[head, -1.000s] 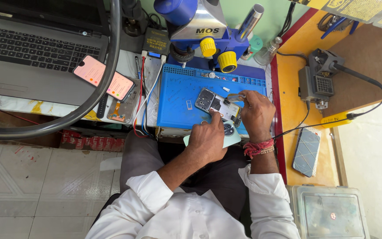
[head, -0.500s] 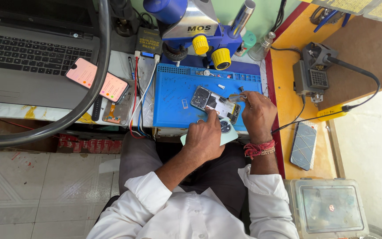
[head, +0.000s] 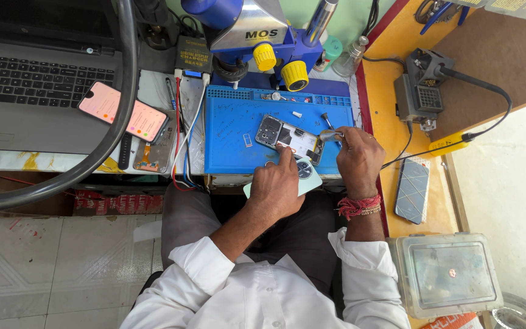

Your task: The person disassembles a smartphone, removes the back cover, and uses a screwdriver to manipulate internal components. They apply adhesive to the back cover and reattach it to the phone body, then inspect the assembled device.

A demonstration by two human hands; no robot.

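Two hands at the blue mat's [head: 232, 122] front edge: your left hand's [head: 278, 186] forefinger presses the opened phone [head: 290, 139], other fingers curled; your right hand [head: 357, 159] pinches tweezers [head: 329, 135] at the phone's right end; microscope [head: 257, 42] stands behind

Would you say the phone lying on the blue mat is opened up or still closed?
Opened up. The phone on the blue mat shows bare boards and metal shields, and its pale green back cover lies apart, partly under the left hand.

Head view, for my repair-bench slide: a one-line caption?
Left hand steadies an opened phone on a blue mat while right hand works its edge.
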